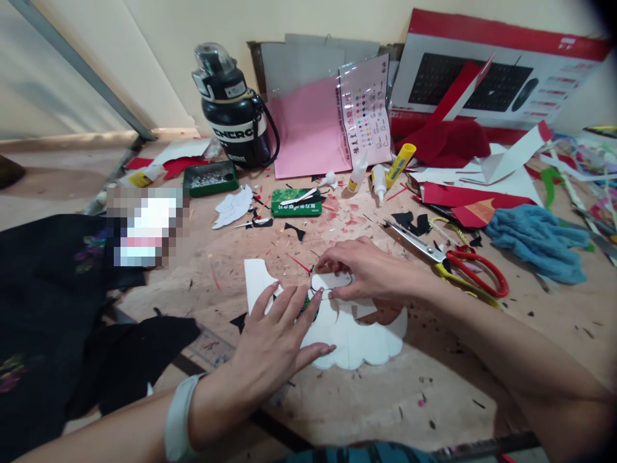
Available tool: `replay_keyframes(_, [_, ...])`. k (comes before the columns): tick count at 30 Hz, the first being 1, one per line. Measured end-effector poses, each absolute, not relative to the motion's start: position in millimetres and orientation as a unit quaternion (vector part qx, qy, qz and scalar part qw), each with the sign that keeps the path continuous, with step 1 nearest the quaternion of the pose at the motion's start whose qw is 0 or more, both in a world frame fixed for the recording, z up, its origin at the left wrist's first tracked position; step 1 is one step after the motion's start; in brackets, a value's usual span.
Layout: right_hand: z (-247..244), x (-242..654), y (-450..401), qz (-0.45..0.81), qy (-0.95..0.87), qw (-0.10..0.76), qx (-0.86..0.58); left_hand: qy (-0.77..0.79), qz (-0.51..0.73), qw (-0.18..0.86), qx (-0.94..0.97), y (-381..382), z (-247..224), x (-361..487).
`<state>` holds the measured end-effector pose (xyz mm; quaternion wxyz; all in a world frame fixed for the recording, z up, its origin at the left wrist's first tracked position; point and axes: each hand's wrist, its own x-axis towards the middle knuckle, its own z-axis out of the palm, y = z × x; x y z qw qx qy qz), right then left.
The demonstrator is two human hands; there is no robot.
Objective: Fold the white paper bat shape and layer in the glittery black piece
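A scalloped white paper cutout [357,344] lies on the wooden table in front of me. My left hand [277,328] rests flat on it with fingers spread, covering part of its left side. Dark green glittery material [308,307] shows beside the left fingertips. My right hand [359,267] bends over the cutout's upper edge, fingers and thumb closed about a small rounded white paper piece [330,281] edged in black. The fingertips partly hide that piece. A thin red strip [299,263] lies just left of the right fingers.
Red-handled scissors [475,270] lie right of my hands, near a blue cloth [540,241]. Behind are a green tin lid [296,202] with tweezers, glue bottles [357,175], a green tray [211,179] and a black bottle [236,122]. Black fabric [43,308] covers the left side.
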<state>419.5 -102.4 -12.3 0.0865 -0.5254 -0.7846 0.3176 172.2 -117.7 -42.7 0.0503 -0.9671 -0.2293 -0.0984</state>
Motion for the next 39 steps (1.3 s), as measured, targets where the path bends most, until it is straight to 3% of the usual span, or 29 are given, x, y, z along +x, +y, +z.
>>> replay_keyframes(14, [-7,438,-97,0.295,-0.81,0.11,-0.495,-0.228,-0.075,0.047,-0.97,-117,-45,170])
replay_keyframes(24, [-9,444,-96,0.377,-0.802,0.107,-0.451,-0.222,-0.073,0.049,-0.971,-118,-44,171])
replay_keyframes(39, [-13,440,-93,0.374,-0.828,0.119,-0.4,-0.236,-0.087,0.04,-0.967,-119,-45,172])
